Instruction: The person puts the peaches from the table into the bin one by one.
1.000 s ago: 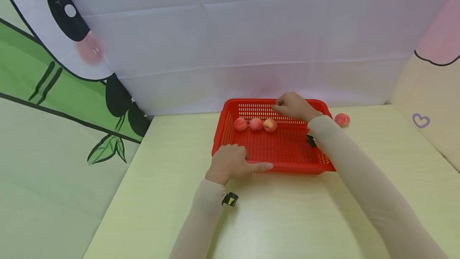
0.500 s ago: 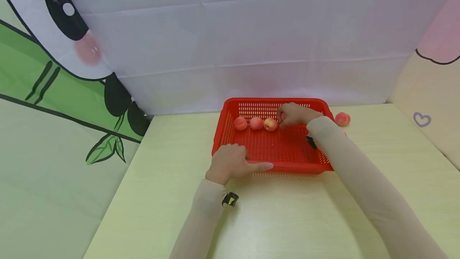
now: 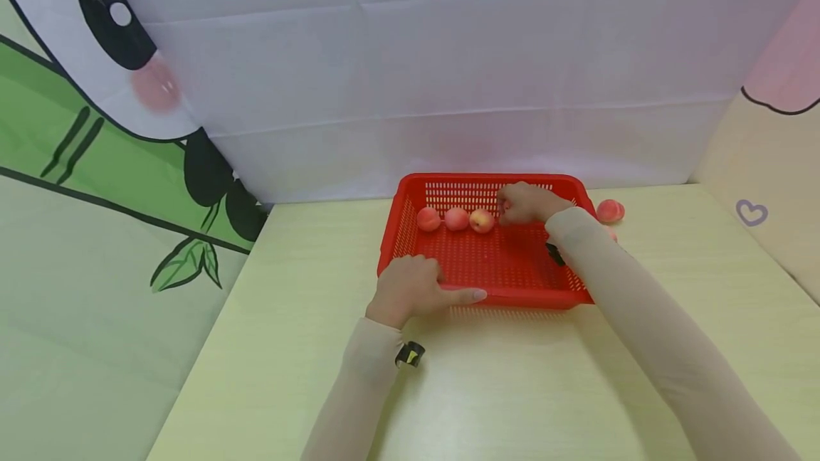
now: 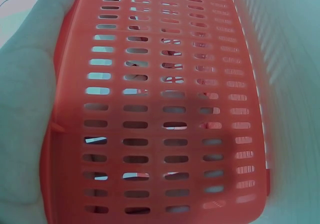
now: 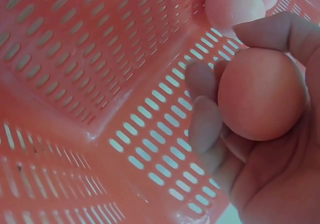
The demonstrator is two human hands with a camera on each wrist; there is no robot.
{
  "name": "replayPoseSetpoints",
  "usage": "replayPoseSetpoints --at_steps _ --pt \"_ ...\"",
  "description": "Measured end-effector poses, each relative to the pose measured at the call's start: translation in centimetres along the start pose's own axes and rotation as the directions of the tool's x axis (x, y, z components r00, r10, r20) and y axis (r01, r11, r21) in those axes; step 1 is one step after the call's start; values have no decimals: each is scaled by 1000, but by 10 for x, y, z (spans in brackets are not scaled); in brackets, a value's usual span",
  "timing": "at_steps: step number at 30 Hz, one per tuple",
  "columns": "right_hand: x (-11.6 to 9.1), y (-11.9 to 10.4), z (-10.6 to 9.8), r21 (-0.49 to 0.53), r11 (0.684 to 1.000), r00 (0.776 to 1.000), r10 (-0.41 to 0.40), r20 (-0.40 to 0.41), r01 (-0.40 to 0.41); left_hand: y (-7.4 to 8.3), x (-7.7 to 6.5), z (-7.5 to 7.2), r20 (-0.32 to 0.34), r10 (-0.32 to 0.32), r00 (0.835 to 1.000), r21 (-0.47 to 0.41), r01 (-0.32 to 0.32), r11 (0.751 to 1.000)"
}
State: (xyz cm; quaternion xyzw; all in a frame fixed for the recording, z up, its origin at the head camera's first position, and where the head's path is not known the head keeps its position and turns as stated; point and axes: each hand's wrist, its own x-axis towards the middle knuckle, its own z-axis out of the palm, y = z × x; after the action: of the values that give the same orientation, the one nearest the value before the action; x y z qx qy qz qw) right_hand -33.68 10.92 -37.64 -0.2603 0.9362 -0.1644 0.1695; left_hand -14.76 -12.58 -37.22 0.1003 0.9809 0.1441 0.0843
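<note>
A red plastic basket [image 3: 487, 299] with slotted walls stands on the table. My left hand [image 3: 410, 289] grips its near left rim, the thumb lying along the front edge; in the left wrist view the hand covers the rim beside the slotted wall [image 4: 155, 99]. Inside the basket, my right hand [image 3: 527, 203] holds a peach [image 5: 262, 94] with curled fingers, low over the slotted floor. Three peaches sit in a row along the far side: one at left [image 3: 428, 219], one in the middle [image 3: 457, 219] and a yellower one [image 3: 482, 220] closest to the right hand.
Outside the basket, a peach [image 3: 610, 211] lies on the table to the right. Another peach [image 3: 613, 234] shows only its edge behind the right sleeve. A printed cloth [image 3: 384, 91] hangs behind the pale table [image 3: 288, 333], with more printed panels at both sides.
My right hand has lowered into the basket and a little toward me, bringing its peach beside the row. An edge of a peach outside has appeared past the sleeve. My left hand stays put.
</note>
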Motion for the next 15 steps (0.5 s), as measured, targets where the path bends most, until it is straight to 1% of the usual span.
replayPoseSetpoints --at_steps 3,6,8,10,12,13,15 --pt "-1 -1 -1 -24 999 999 34 8 -34 0 0 0 2 2 1000 -2 -2 1000" --pt "-1 -2 -1 -40 998 999 42 29 -41 0 0 0 2 3 1000 -1 -3 1000" --pt "-1 -3 -1 -33 999 997 40 59 -38 0 0 0 3 2 1000 -4 -2 1000" --pt "-3 -6 -1 -2 999 992 50 113 -50 0 0 0 6 1 1000 -6 -1 1000" --pt "-6 -8 -1 77 991 978 94 189 -110 0 -1 0 5 1 1000 -8 -1 1000" --pt "-7 -9 -1 111 983 967 121 225 -149 -1 -1 0 4 2 1000 -8 -2 1000" --pt "-10 -11 -1 148 962 940 180 289 -229 -1 -1 0 0 3 1000 -7 -3 1000"
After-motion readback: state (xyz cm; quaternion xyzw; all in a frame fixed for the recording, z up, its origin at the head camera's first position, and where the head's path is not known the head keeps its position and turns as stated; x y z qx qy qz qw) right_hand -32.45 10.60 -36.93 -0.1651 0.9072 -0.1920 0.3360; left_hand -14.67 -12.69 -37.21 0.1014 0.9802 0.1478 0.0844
